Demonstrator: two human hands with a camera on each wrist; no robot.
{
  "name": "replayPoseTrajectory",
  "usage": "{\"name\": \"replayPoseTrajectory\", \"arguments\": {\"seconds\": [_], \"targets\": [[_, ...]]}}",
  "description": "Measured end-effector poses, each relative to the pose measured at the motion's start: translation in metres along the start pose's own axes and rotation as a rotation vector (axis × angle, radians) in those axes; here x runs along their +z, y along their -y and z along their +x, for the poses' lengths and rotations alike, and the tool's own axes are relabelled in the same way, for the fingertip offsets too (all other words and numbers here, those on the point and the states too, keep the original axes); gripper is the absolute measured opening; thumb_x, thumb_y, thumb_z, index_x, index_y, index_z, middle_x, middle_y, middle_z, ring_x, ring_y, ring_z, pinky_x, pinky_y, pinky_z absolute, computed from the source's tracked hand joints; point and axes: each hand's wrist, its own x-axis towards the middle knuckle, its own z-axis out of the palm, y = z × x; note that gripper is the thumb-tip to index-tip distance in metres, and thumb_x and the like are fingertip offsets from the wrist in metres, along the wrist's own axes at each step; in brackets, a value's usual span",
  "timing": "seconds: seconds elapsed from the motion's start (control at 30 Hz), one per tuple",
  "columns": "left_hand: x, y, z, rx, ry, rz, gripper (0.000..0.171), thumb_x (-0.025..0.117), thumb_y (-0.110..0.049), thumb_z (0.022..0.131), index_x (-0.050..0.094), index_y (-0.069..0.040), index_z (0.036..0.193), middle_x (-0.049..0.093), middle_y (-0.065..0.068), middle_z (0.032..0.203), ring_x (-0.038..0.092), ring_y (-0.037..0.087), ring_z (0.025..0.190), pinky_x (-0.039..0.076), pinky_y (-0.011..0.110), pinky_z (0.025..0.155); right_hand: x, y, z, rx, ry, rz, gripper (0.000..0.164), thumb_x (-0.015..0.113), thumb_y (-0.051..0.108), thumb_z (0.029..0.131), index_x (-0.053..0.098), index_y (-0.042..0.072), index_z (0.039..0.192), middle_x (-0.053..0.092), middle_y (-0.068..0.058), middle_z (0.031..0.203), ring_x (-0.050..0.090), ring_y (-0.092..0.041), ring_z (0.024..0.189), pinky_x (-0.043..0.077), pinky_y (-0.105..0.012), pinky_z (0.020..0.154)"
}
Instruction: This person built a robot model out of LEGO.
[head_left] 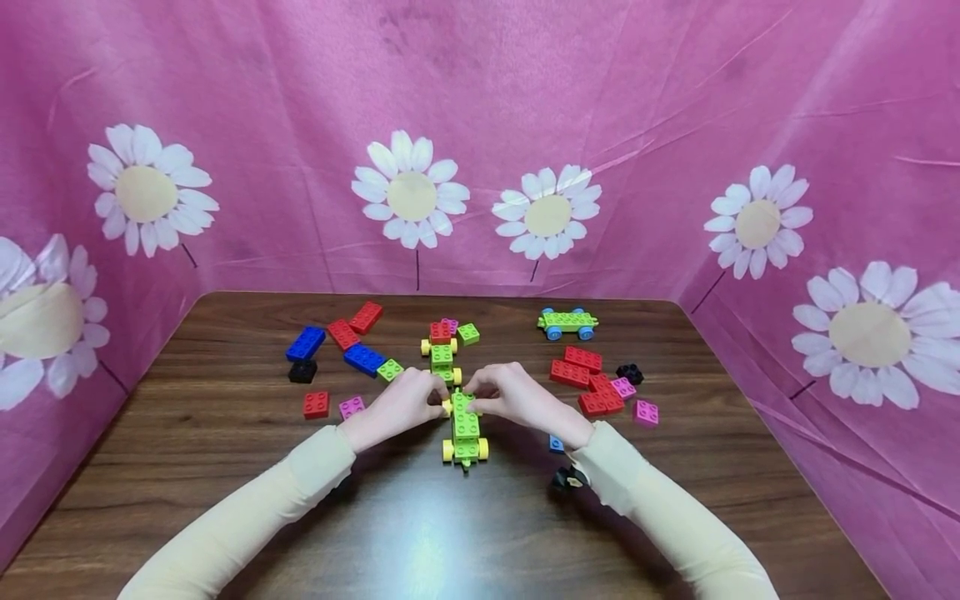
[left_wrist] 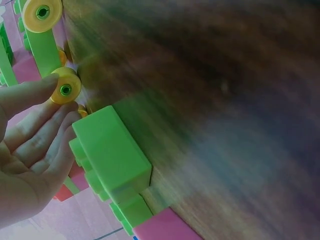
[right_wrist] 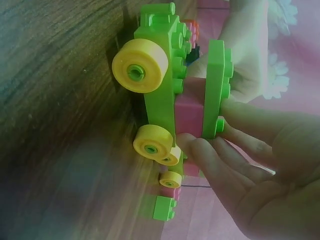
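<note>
Near the middle of the table stands a toy car (head_left: 466, 429), a lime-green base on yellow wheels. On it a pink brick (right_wrist: 190, 114) carries a long green brick (right_wrist: 214, 90). My left hand (head_left: 408, 404) holds the car by its front end, thumb against a yellow wheel (left_wrist: 66, 86). From the other side, my right hand (head_left: 517, 398) grips the same end, with fingertips at the pink brick and the green brick above it. Straight ahead of it stands a second yellow-wheeled car (head_left: 442, 358) with green and red bricks on top.
Blue bricks (head_left: 306, 342), red bricks (head_left: 343, 334) and a black brick (head_left: 302, 372) lie to the left. More red bricks (head_left: 583, 359) and pink bricks (head_left: 645, 412) lie to the right. A blue-wheeled green car base (head_left: 567, 322) stands at the back, before a flowered pink cloth (head_left: 480, 100).
</note>
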Motion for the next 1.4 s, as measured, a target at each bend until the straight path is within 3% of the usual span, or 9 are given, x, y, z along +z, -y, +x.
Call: {"name": "replayPoseTrajectory", "arguments": {"seconds": [0.17, 0.43, 0.67, 0.83, 1.07, 1.23, 1.4], "targets": [[0.001, 0.001, 0.001, 0.012, 0.000, 0.000, 0.014, 0.081, -0.012, 0.080, 0.076, -0.003, 0.089, 0.077, 0.007, 0.087, 0.062, 0.008, 0.069, 0.051, 0.023, 0.062, -0.001, 0.001, 0.000, 0.007, 0.010, -0.008, 0.020, 0.075, 0.017, 0.088, 0.075, 0.005, 0.103, 0.077, -0.007, 0.099, 0.069, -0.011, 0.084, 0.059, -0.032, 0.076], [0.001, 0.002, -0.001, -0.011, 0.005, -0.006, 0.012, 0.081, -0.013, 0.080, 0.076, -0.005, 0.088, 0.077, 0.006, 0.086, 0.063, 0.009, 0.071, 0.051, 0.024, 0.064, 0.000, 0.003, -0.005, -0.085, -0.002, -0.076, 0.020, 0.072, 0.016, 0.091, 0.071, 0.004, 0.107, 0.075, -0.007, 0.098, 0.068, -0.012, 0.083, 0.059, -0.033, 0.076], [0.002, 0.002, -0.001, -0.009, 0.002, -0.007, 0.012, 0.081, -0.013, 0.080, 0.077, -0.005, 0.087, 0.077, 0.005, 0.086, 0.064, 0.009, 0.072, 0.052, 0.025, 0.065, -0.005, -0.001, -0.011, -0.079, -0.026, -0.039, 0.023, 0.071, 0.017, 0.092, 0.070, 0.004, 0.110, 0.074, -0.008, 0.105, 0.071, -0.015, 0.090, 0.061, -0.033, 0.077], [0.001, 0.002, -0.001, -0.003, 0.001, -0.005, 0.013, 0.081, -0.013, 0.080, 0.076, -0.005, 0.088, 0.077, 0.006, 0.086, 0.064, 0.010, 0.072, 0.051, 0.025, 0.065, -0.022, -0.014, -0.022, -0.025, -0.063, -0.064, 0.024, 0.069, 0.018, 0.093, 0.069, 0.003, 0.111, 0.074, -0.013, 0.107, 0.072, -0.019, 0.091, 0.060, -0.036, 0.079], [0.000, 0.003, -0.001, 0.006, -0.008, -0.002, 0.014, 0.081, -0.012, 0.079, 0.077, -0.003, 0.089, 0.077, 0.007, 0.086, 0.062, 0.008, 0.068, 0.051, 0.024, 0.063, -0.050, -0.048, -0.050, 0.085, -0.151, -0.212, 0.022, 0.073, 0.015, 0.089, 0.070, 0.002, 0.106, 0.074, -0.013, 0.100, 0.070, -0.020, 0.084, 0.059, -0.035, 0.073], [0.001, 0.004, -0.001, 0.006, -0.008, 0.000, 0.014, 0.081, -0.012, 0.079, 0.077, -0.004, 0.089, 0.077, 0.007, 0.086, 0.063, 0.009, 0.069, 0.051, 0.024, 0.063, -0.062, -0.064, -0.074, 0.217, -0.134, -0.293, 0.025, 0.078, 0.014, 0.084, 0.070, 0.000, 0.103, 0.072, -0.013, 0.090, 0.063, -0.016, 0.070, 0.054, -0.033, 0.063], [0.002, 0.004, -0.001, 0.009, -0.011, -0.001, 0.014, 0.082, -0.012, 0.079, 0.077, -0.004, 0.089, 0.077, 0.007, 0.086, 0.062, 0.008, 0.068, 0.051, 0.024, 0.062, -0.065, -0.072, -0.092, 0.335, -0.064, -0.427, 0.024, 0.080, 0.014, 0.079, 0.070, 0.001, 0.097, 0.065, -0.008, 0.075, 0.050, -0.013, 0.062, 0.044, -0.030, 0.054]]}}
